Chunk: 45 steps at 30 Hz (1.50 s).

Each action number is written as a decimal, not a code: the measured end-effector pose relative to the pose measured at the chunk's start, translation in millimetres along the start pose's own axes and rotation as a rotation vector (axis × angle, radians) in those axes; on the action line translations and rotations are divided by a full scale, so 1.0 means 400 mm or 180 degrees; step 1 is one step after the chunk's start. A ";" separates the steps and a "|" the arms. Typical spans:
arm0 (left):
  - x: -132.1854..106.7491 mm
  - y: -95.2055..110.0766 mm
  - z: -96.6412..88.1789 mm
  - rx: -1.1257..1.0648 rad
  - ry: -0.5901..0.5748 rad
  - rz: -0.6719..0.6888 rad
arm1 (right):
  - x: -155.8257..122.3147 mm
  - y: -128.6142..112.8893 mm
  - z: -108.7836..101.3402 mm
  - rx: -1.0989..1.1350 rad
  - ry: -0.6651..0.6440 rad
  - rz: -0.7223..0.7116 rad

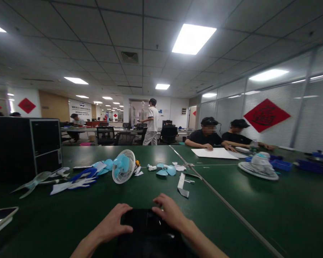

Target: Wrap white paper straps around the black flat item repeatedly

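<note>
A black, glossy, box-like object point(148, 234) lies at the near edge of the green table, close to my body; its exact kind does not show. My left hand point(114, 222) grips its left side, the thumb over the top and the fingers at the far left corner. At the far right corner, my right hand point(169, 212) holds it with bent fingers on the edge. The lower part of the object runs into shadow at the bottom of the view.
Beyond my hands lie a fan head point(123, 166), blue fan blades point(166, 169), gloves point(82, 179) and a bent strip point(182, 185). A computer case point(47, 143) stands left, near a phone point(1, 215). Two people sit at right behind white board point(215, 153); another person point(151, 122) walks behind.
</note>
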State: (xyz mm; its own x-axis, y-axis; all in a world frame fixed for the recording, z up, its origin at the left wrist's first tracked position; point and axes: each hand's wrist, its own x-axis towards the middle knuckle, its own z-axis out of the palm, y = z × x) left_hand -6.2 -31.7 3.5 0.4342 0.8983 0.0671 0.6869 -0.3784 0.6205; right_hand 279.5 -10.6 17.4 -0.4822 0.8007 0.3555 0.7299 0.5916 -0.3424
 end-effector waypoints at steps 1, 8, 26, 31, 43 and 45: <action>-0.003 0.005 -0.003 0.0014 -0.0022 -0.0051 | 0.004 0.020 -0.007 -0.0154 0.0191 0.0251; -0.007 -0.007 -0.004 0.0024 -0.0194 -0.0196 | -0.011 0.204 -0.084 -0.0961 0.0670 0.1404; -0.020 -0.016 -0.033 0.0316 -0.0141 -0.0356 | -0.019 0.253 -0.065 -0.1378 0.0331 0.1963; -0.020 -0.018 -0.034 0.0332 -0.0147 -0.0410 | -0.016 0.247 -0.068 -0.1400 0.0335 0.2057; -0.033 0.017 -0.052 0.0258 -0.0191 -0.0448 | -0.043 0.257 -0.165 -0.1284 0.0797 0.2303; -0.035 0.023 -0.055 0.0302 -0.0191 -0.0449 | -0.057 0.254 -0.198 -0.1273 0.0998 0.2309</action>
State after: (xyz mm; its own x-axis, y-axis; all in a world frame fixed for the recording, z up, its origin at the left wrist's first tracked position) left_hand -18.7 -42.7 25.2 0.3616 0.9301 -0.0639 0.7941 -0.2714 0.5438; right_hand 403.2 23.8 43.3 0.2774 0.8684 0.4109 0.9474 -0.1762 -0.2671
